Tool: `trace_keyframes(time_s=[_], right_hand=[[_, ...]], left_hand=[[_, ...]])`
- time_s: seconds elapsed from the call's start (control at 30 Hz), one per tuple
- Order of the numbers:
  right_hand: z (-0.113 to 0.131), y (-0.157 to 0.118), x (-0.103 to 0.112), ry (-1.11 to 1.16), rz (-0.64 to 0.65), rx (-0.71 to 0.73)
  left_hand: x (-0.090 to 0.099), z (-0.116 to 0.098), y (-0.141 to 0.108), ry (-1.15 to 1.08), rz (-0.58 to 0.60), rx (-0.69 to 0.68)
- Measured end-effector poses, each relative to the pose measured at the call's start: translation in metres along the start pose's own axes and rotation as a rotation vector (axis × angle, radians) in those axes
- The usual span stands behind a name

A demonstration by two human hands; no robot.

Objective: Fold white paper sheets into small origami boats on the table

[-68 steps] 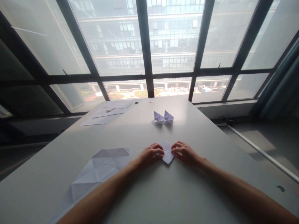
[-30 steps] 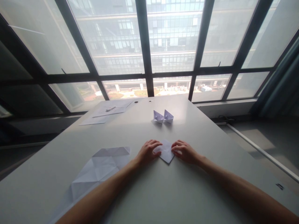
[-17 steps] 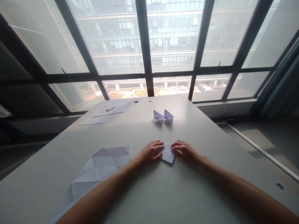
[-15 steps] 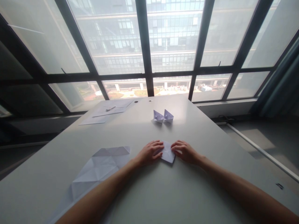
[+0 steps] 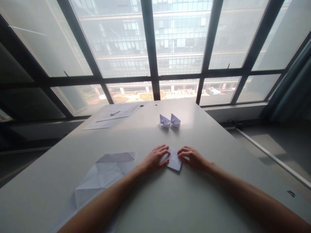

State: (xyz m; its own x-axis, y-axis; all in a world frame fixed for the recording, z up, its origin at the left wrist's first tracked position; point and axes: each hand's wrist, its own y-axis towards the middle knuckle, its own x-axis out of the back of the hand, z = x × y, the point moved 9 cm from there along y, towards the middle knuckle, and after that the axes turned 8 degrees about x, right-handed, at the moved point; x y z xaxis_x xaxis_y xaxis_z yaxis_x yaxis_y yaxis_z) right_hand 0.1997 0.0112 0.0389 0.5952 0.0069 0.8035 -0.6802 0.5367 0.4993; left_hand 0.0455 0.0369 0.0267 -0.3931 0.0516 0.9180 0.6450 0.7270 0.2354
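Observation:
A small sheet of white paper, folded into a square [image 5: 174, 160], lies on the white table with one corner toward me. My left hand [image 5: 155, 158] rests over its left side, fingertips on the paper and thumb spread away from them; nothing is gripped in it. At the right edge, my right hand [image 5: 192, 158] has its fingers curled and closed on the paper, with the thumb bent in near the index finger. Beyond the hands stand two folded paper shapes with pointed tops, a left one [image 5: 164, 121] and a right one [image 5: 175, 121], side by side.
A large creased sheet of paper [image 5: 104, 171] lies to the left, partly behind my left forearm. Farther back are flat paper sheets [image 5: 99, 124] with a small white object [image 5: 115, 113] on top. The table [image 5: 206, 129] reaches toward framed windows; a dark curtain [image 5: 286, 81] hangs right.
The fingers of my left hand have lifted and drawn back slightly, and the folded paper shows a little more on that side. My right hand stays nearly still.

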Motion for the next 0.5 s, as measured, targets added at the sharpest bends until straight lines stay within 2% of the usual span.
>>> trace_keyframes(time_s=[0.2, 0.4, 0.5], right_hand=[[0.001, 0.000, 0.000, -0.004, -0.005, 0.008], [0.001, -0.001, 0.001, -0.020, -0.012, 0.000], [0.001, -0.001, 0.002, -0.031, -0.015, -0.008]], left_hand=[[0.000, 0.000, 0.000, -0.017, -0.013, -0.007], [0.013, -0.006, 0.000, -0.066, -0.090, -0.031], [0.013, -0.008, 0.000, -0.061, -0.082, -0.039]])
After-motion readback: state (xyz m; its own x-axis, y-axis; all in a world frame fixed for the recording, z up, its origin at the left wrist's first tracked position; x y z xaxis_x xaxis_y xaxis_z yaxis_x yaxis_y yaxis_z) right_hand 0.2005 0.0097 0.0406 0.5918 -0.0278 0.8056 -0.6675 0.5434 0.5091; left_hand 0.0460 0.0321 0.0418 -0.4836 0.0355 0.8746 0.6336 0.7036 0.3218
